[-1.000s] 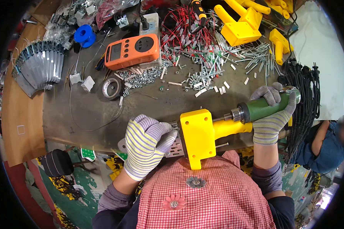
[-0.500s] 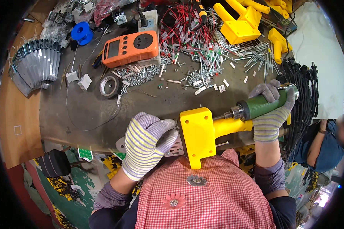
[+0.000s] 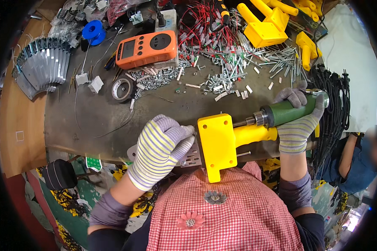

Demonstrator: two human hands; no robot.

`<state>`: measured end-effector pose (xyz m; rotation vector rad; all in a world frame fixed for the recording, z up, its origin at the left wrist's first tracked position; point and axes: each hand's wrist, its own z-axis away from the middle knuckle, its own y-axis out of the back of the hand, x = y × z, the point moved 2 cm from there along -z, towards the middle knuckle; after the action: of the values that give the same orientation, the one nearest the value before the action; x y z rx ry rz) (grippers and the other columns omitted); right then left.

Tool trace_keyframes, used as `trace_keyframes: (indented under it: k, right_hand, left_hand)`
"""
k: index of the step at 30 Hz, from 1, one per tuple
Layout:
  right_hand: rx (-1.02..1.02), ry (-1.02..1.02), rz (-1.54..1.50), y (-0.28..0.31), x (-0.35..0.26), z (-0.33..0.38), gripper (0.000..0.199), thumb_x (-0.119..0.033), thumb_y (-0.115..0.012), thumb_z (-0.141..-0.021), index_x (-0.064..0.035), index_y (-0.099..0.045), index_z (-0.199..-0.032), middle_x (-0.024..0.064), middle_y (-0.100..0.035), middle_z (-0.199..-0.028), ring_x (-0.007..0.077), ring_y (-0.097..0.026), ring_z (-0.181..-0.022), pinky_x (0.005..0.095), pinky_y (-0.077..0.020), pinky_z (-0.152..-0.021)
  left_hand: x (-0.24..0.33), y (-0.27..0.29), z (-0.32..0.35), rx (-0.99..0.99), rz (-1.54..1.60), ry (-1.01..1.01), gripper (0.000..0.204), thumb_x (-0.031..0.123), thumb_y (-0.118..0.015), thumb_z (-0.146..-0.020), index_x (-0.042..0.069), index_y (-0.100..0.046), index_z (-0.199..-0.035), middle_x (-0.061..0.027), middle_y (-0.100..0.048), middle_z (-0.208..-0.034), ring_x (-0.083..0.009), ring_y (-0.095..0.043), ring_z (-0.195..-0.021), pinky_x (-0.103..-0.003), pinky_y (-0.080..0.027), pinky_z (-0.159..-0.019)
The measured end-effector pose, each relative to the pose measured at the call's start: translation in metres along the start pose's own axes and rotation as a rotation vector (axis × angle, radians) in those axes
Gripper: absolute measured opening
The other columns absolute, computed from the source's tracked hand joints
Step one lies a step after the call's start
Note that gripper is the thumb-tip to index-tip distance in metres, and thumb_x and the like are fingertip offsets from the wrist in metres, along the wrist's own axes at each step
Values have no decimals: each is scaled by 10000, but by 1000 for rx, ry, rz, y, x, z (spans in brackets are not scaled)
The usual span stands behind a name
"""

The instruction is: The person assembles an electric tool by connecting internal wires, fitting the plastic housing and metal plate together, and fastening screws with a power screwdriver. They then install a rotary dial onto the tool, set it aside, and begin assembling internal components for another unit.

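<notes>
A yellow plastic housing with a handle [image 3: 218,142] stands at the table's front edge, against my apron. A perforated metal plate [image 3: 192,158] lies along its left side. My left hand [image 3: 161,146], in a striped glove, covers part of that plate. Its thumb and forefinger pinch together beside the housing's upper left edge; what is between them is too small to make out. Gloved too, my right hand [image 3: 299,121] wraps round a green power screwdriver [image 3: 287,113]. The driver's bit points left and meets the housing's right side, above the handle. A long screw [image 3: 244,154] sticks out of that side below the handle.
Loose screws and nuts [image 3: 155,79], red wires [image 3: 205,25] and an orange meter [image 3: 146,49] lie farther back. More yellow housings [image 3: 266,31] are at the back right. Black cables [image 3: 331,100] hang at the right, near another person's arm [image 3: 347,157]. Fanned metal blades [image 3: 42,67] lie left.
My left hand has shifted slightly upward, its fingertips now reaching the housing's upper left edge, and its forearm has swung outward. My right hand keeps the screwdriver in nearly the same place.
</notes>
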<state>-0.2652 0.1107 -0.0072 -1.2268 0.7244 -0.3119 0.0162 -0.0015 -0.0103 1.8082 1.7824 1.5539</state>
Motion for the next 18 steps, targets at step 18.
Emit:
trace_keyframes:
  k: [18]
  right_hand:
    - [-141, 19, -25, 3, -5, 9, 341, -391, -675, -921, -77, -584, -1019, -77, -319, -670, 89, -336, -583, 351, -446, -920]
  left_hand:
    - [-2, -1, -3, -71, -152, -234, 227, 95, -782, -716, 71, -678, -916, -67, -596, -748, -278, -579, -686, -420, -446, -646]
